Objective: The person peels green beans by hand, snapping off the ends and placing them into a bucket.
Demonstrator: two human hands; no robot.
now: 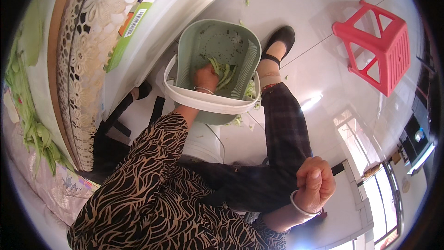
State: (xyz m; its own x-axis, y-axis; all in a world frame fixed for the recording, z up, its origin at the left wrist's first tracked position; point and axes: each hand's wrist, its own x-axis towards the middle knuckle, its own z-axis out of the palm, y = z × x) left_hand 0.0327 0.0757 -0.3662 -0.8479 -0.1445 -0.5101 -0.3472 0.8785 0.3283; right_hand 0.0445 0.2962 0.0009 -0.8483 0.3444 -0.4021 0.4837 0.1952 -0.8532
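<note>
My left hand (205,77), with a thin bangle at the wrist, reaches into a green plastic basket (194,34) with a white handle (208,101). Its fingers are closed around some green bean pods (226,76), and several pods poke out beyond them. Dark specks dot the basket's bottom, where small holes also show. Away from the basket, my right hand (316,182) is held as a fist above my right knee, thumb folded over the fingers. Nothing shows in that fist.
Long green pods (38,128) lie at the far left, beyond a lace-covered edge (81,90) with a green box (128,38). A red plastic stool (388,41) lies on its side on the tiled floor (312,3). Green scraps (247,2) dot the tiles near my shoe (282,40).
</note>
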